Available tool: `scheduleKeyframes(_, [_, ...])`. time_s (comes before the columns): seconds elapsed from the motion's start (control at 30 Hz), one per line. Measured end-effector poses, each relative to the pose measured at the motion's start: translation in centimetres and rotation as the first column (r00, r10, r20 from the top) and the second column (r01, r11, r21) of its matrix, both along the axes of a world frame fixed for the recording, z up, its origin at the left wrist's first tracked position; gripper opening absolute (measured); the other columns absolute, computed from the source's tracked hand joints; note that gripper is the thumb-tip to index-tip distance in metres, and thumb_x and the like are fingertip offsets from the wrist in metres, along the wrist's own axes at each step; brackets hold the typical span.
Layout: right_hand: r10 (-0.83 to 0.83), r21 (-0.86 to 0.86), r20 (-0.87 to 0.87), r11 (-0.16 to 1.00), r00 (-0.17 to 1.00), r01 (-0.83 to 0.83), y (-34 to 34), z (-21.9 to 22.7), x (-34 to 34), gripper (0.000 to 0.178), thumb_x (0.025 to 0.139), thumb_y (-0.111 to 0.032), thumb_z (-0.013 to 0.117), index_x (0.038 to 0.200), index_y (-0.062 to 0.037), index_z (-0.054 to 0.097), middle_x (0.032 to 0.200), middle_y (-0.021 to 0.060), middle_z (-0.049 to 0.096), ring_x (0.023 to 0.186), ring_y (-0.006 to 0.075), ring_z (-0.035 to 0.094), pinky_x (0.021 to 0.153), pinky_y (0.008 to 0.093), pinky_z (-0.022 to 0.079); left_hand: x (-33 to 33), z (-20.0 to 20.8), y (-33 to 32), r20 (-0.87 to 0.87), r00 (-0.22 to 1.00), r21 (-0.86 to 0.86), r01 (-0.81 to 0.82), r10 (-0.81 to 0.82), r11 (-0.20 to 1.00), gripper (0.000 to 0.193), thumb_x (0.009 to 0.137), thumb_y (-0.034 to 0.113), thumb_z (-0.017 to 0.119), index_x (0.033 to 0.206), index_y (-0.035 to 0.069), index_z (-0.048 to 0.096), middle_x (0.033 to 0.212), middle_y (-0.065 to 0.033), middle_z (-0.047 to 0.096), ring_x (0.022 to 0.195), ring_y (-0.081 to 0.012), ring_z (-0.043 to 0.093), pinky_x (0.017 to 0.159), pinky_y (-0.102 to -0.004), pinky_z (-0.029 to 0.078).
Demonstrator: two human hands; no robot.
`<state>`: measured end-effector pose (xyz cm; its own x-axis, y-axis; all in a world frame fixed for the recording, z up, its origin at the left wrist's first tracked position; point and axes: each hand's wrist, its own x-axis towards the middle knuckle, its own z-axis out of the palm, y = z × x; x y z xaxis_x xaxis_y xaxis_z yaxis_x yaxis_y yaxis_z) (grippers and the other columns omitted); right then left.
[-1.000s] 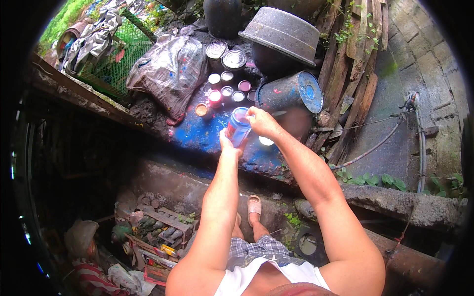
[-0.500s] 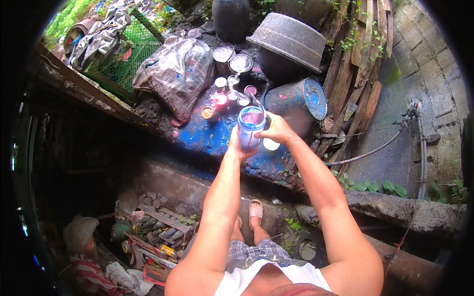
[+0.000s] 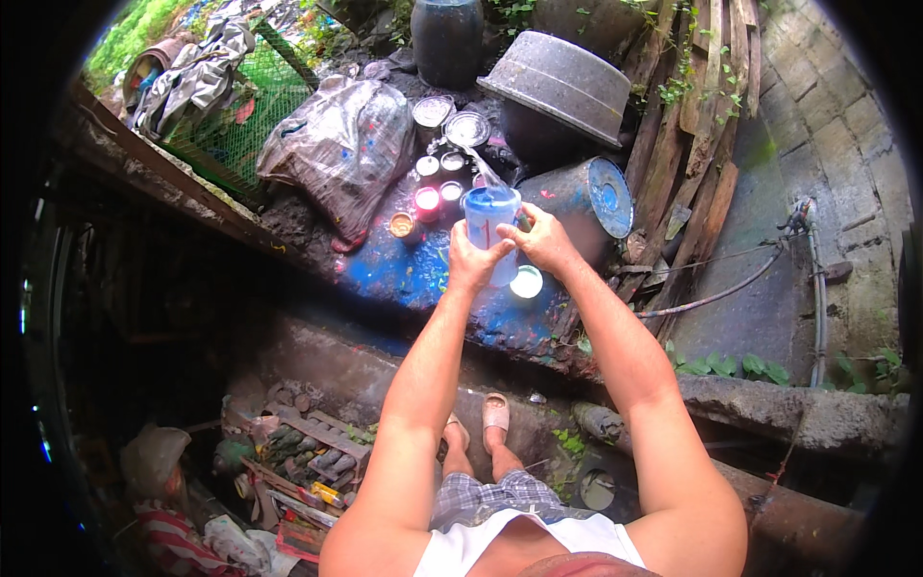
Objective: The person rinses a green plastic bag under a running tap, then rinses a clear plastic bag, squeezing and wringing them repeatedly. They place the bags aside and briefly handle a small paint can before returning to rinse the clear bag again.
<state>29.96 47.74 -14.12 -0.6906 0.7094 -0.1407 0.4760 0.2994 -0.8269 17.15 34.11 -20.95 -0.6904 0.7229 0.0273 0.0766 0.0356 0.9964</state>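
My left hand [image 3: 473, 262] grips the side of a clear plastic cup [image 3: 490, 223] with blue liquid in it, held upright in the air above a blue-stained ledge [image 3: 394, 274]. On the cup's right side, my right hand [image 3: 540, 240] has its fingers against the cup. A thin clear stick or spoon [image 3: 478, 159] stands out of the cup toward the far side. Just below my hands a small white round lid or cup [image 3: 527, 282] sits on the ledge. Several small open paint pots [image 3: 428, 200] stand in a cluster beyond the cup.
A blue drum [image 3: 577, 200] lies on its side to the right, under a grey metal basin [image 3: 562, 85]. A grey plastic sack [image 3: 338, 149] and a green mesh crate [image 3: 231, 120] lie left. Wooden planks [image 3: 707, 144] lean right. My sandalled feet [image 3: 495, 415] stand below.
Both hands have lifted the cup up from the ledge toward me, and the white lid under them has come into view.
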Motion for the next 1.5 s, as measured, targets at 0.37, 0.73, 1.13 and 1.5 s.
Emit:
scheduleKeyframes(0.37, [0.120, -0.034, -0.332, 0.990, 0.935, -0.139, -2.0, -0.6, 1.9, 0.027, 0.111, -0.012, 0.056, 0.132, -0.0039, 0.072, 0.079, -0.0005, 0.061, 0.070, 0.0074, 0.056, 0.063, 0.0276, 0.049, -4.5, 2.2, 3.0, 0.847, 0.395, 0.344, 0.100, -0.355, 0.934, 0.062, 0.095, 0.043, 0.074, 0.142, 0.004, 0.062, 0.118, -0.0126, 0.076, 0.105, -0.0272, 0.076, 0.092, -0.0443, 0.062])
scheduleKeyframes(0.73, [-0.007, 0.061, -0.183, 0.998, 0.983, 0.018, -1.9, 2.1, 2.3, 0.027, 0.102, -0.012, 0.067, 0.127, -0.0054, 0.072, 0.092, 0.0197, 0.078, 0.083, 0.0301, 0.078, 0.080, 0.0420, 0.060, -4.6, 0.5, 7.7, 0.484, 0.865, 0.037, 0.135, -0.137, 0.990, 0.062, 0.087, 0.037, 0.086, 0.137, 0.007, 0.064, 0.122, -0.0117, 0.073, 0.105, -0.0235, 0.073, 0.088, -0.0420, 0.061])
scheduleKeyframes(1.13, [-0.136, -0.106, 0.028, 0.985, 0.990, 0.138, 3.9, 2.6, -0.1, 0.021, 0.102, -0.019, 0.069, 0.116, -0.0055, 0.074, 0.092, 0.0159, 0.073, 0.077, 0.0237, 0.068, 0.069, 0.0394, 0.052, 2.2, 5.1, 5.4, -0.267, 0.963, -0.234, -0.023, -0.042, 0.972, 0.101, 0.062, 0.038, 0.097, 0.145, 0.009, 0.048, 0.134, -0.0227, 0.067, 0.126, -0.0411, 0.067, 0.108, -0.0501, 0.054])
scheduleKeyframes(1.5, [-0.127, -0.058, 0.297, 0.987, 0.946, 0.150, 1.0, 2.0, 0.3, 0.028, 0.101, -0.026, 0.065, 0.119, -0.0056, 0.071, 0.114, 0.0227, 0.077, 0.111, 0.0355, 0.075, 0.098, 0.0492, 0.057, 3.9, 0.6, 3.9, -0.245, 0.967, -0.270, -0.137, 0.069, 0.953, 0.115, 0.053, 0.033, 0.101, 0.145, 0.002, 0.040, 0.137, -0.0250, 0.054, 0.130, -0.0406, 0.057, 0.114, -0.0506, 0.047])
